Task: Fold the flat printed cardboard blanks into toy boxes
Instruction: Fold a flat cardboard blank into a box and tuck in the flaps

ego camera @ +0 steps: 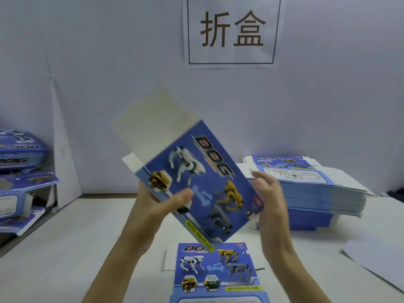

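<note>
A blue printed cardboard blank [203,171] with toy dog pictures is held tilted in the air above the table, its plain inner flaps sticking up at the top left. My left hand [161,200] grips its lower left edge, thumb on the printed face. My right hand [271,197] is at its right edge with fingers straight and upright; whether it touches the card is unclear. Another flat blank [218,272] lies on the table below, printed side up.
A tall stack of flat blanks [306,189] sits at the right. Folded blue boxes [19,162] are piled at the left edge. A white sheet [380,259] lies at the right front. A wall with a paper sign [231,31] stands behind.
</note>
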`<state>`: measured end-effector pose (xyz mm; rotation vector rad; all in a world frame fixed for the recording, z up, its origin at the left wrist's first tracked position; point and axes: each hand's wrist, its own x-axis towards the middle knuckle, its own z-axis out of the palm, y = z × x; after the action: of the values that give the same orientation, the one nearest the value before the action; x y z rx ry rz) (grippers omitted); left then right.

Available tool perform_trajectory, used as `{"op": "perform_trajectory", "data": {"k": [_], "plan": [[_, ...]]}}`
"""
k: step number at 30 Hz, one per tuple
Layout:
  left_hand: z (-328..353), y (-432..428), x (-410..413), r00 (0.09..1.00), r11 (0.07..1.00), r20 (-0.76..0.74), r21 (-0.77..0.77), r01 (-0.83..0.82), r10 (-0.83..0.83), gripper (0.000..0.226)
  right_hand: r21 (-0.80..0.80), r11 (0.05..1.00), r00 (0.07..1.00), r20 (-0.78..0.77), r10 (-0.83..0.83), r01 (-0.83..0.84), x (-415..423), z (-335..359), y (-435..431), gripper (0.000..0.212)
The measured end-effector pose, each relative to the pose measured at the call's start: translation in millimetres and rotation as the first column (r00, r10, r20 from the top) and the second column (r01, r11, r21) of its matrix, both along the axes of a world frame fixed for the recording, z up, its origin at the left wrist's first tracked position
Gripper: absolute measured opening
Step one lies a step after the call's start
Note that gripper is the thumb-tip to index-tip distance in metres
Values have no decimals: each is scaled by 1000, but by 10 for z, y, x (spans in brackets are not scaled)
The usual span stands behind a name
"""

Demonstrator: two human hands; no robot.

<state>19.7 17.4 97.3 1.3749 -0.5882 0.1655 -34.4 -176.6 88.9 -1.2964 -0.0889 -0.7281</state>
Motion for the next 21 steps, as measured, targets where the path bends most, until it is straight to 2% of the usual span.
{"op": "perform_trajectory", "data": {"k": [2, 3, 5, 7, 9, 13, 15, 18, 21], "plan": [[-83, 70, 34, 999, 976, 49, 216, -29, 19, 88, -60, 995, 997, 13, -75, 76, -7, 54, -162, 38], [-146, 88, 56, 999, 954, 37, 301, -6, -5, 94, -90, 994, 998, -6, -62, 61, 30, 77, -224, 40], [-299, 76, 92, 993, 911, -44, 396, 114, -105, 99, -59, 992, 988, -112, 102, -109, 103, 77, -295, 35], [-455, 33, 107, 974, 889, -150, 404, 215, -167, 100, -60, 959, 940, -223, 257, -277, 136, 13, -276, 27], [-566, -5, 147, 964, 887, -219, 401, 229, -150, 100, -111, 925, 902, -287, 321, -364, 109, -86, -199, 34], [-671, -17, 199, 950, 889, -257, 372, 268, -178, 95, -69, 924, 894, -287, 344, -377, 110, -181, -214, 42], [-704, -22, 202, 951, 886, -250, 376, 270, -183, 88, 14, 919, 889, -250, 384, -393, 155, -210, -264, 44], [-750, -49, 203, 945, 901, -263, 333, 276, -193, 79, 248, 860, 859, -148, 489, -447, 167, -347, -312, 49], [-776, -67, 199, 948, 909, -260, 322, 264, -183, 78, 285, 863, 823, -284, 493, -418, 133, -635, -238, 55]]}}
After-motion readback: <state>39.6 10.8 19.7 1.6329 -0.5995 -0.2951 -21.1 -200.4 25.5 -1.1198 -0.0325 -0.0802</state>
